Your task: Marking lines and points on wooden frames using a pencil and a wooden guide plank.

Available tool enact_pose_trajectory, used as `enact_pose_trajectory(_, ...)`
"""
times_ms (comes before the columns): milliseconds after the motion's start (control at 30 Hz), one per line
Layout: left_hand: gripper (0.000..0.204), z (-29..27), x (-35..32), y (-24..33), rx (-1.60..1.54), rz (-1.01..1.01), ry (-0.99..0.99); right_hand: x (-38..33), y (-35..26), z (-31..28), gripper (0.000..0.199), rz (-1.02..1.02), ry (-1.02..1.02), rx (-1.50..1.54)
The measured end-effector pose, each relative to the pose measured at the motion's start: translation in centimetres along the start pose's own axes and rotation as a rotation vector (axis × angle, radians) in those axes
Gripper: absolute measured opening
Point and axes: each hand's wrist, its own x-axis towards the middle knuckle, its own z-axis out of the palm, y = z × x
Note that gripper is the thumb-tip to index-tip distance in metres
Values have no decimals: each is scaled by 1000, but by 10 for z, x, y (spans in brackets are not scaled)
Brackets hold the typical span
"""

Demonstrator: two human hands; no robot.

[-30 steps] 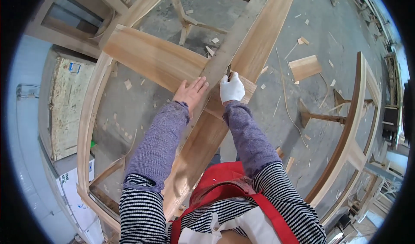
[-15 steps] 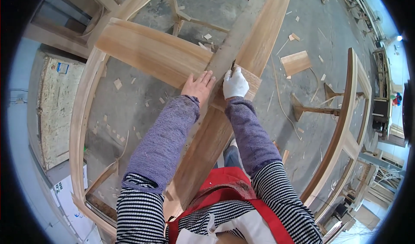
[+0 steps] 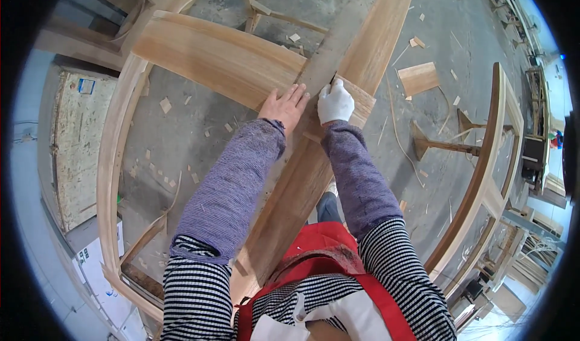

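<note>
Two hands at a crossing of wooden boards. Left hand (image 3: 284, 105): bare, fingers spread flat, pressing on the wide curved board (image 3: 223, 57) where it meets the grey straight strip (image 3: 338, 42). Right hand (image 3: 335, 102): white glove, fingers closed around a pencil (image 3: 332, 80), its tip at the strip's edge. Long plank (image 3: 302, 184): runs diagonally beneath both forearms, crossing under the curved board. Curved frame (image 3: 112, 159): stands at left. Second curved frame (image 3: 483, 172): at right. Short wood offcut (image 3: 418, 78): lies on the concrete floor (image 3: 181, 141), among scattered chips.
</note>
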Motion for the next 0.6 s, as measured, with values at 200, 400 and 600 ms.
enact_pose_trajectory(200, 114, -10, 2, -1, -25, 13, -112, -58, -4, -2, 17, -64, -32, 67)
enact_pose_trajectory(400, 99, -21, -7, 6, 41, 19, -121, -203, -20, -29, 14, 11, -220, 266)
enact_pose_trajectory(600, 96, -26, -5, 6, 33, 3, -117, -213, 14, -69, 16, 38, -294, 392)
